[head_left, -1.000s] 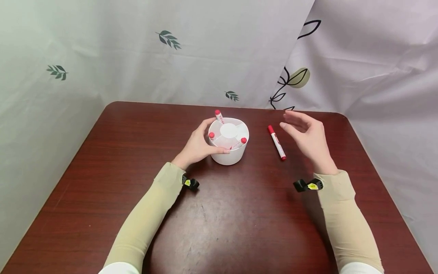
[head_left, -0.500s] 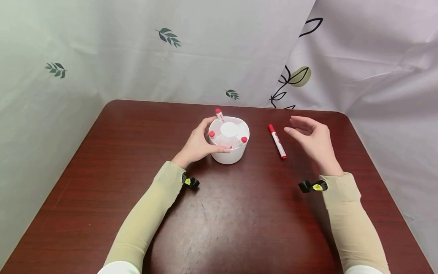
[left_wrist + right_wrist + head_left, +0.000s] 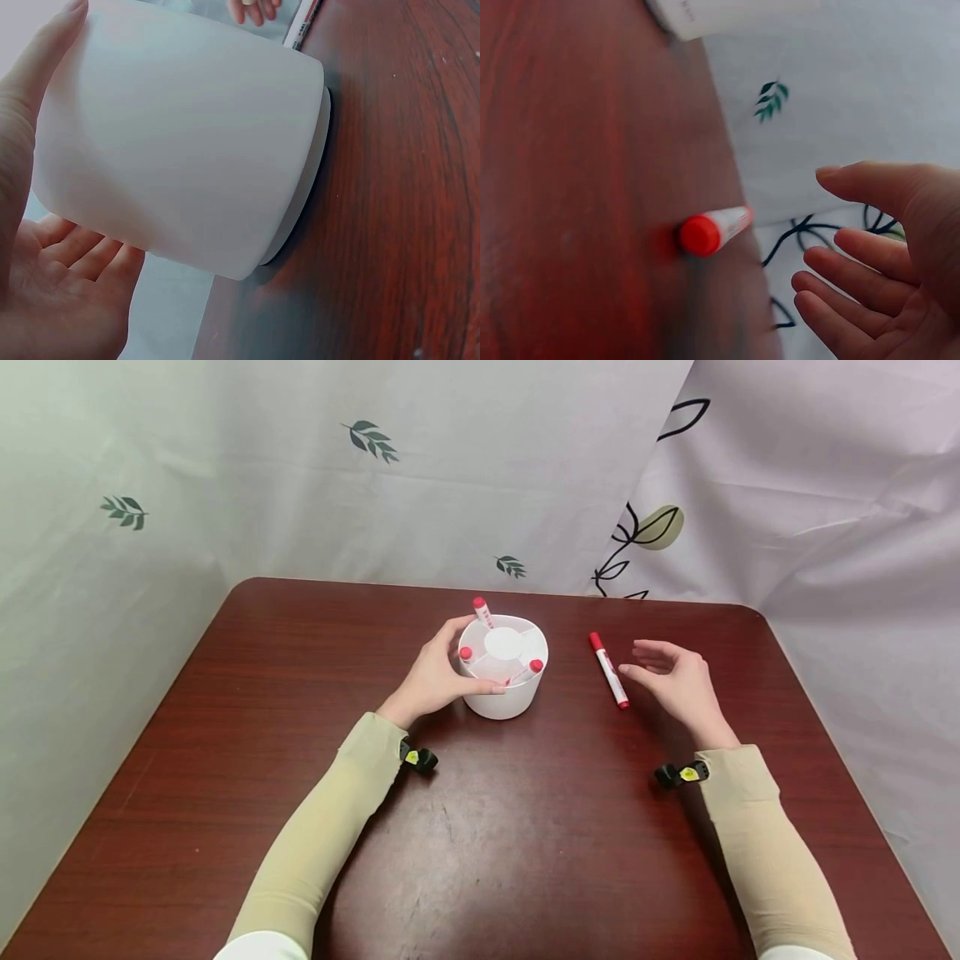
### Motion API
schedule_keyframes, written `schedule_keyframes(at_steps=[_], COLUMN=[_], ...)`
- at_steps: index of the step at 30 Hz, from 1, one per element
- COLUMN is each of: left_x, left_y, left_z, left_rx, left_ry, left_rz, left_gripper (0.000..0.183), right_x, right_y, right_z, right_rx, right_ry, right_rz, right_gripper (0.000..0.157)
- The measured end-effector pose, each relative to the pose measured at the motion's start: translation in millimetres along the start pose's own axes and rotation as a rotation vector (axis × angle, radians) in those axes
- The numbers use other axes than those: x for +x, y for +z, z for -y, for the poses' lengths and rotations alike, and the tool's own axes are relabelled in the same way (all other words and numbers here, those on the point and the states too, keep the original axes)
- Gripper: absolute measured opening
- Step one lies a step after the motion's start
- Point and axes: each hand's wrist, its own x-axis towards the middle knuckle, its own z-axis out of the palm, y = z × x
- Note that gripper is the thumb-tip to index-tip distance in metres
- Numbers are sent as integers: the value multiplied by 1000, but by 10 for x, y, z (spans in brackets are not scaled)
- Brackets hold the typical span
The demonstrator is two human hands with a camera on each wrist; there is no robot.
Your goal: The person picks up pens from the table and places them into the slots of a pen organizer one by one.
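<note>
A white round pen holder (image 3: pixel 501 703) with dividers stands on the table, three red-capped markers upright or leaning inside it. My left hand (image 3: pixel 429 683) grips its left side, thumb across the near wall and fingers round the far side; the left wrist view shows the thumb on the white wall (image 3: pixel 187 135). To the right lies another marker (image 3: pixel 609 670), white with red ends. Just right of that marker my right hand (image 3: pixel 678 687) hovers, holding nothing. In the right wrist view the fingers (image 3: pixel 855 277) are apart from the marker (image 3: pixel 724 227).
The dark red-brown wooden table (image 3: pixel 480 860) runs to a rounded far edge. Behind and beside it hangs a pale curtain (image 3: pixel 450 485) with leaf prints. Both wrists wear small black cameras.
My right hand first drew back to the right, then came slightly left and lower toward the lying marker. The left hand and pen holder stay in place.
</note>
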Motion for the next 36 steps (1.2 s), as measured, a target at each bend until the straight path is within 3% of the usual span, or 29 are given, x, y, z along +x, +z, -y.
schedule_keyframes(at_steps=[12, 20, 32, 36], left_x=[-5, -10, -12, -14], left_y=[-5, -8, -10, -12], left_z=[12, 11, -13, -13], left_rx=[6, 4, -6, -10], left_ry=[-3, -8, -11, -12], left_rz=[-2, 4, 6, 10], left_gripper=[97, 97, 96, 96], right_x=[-52, -66, -73, -69], right_y=[173, 216, 238, 247], right_z=[-141, -135, -88, -92], right_rx=[-32, -78, -87, -138], right_ry=[21, -5, 24, 24], right_rz=[81, 88, 108, 100], right_gripper=[48, 44, 37, 32])
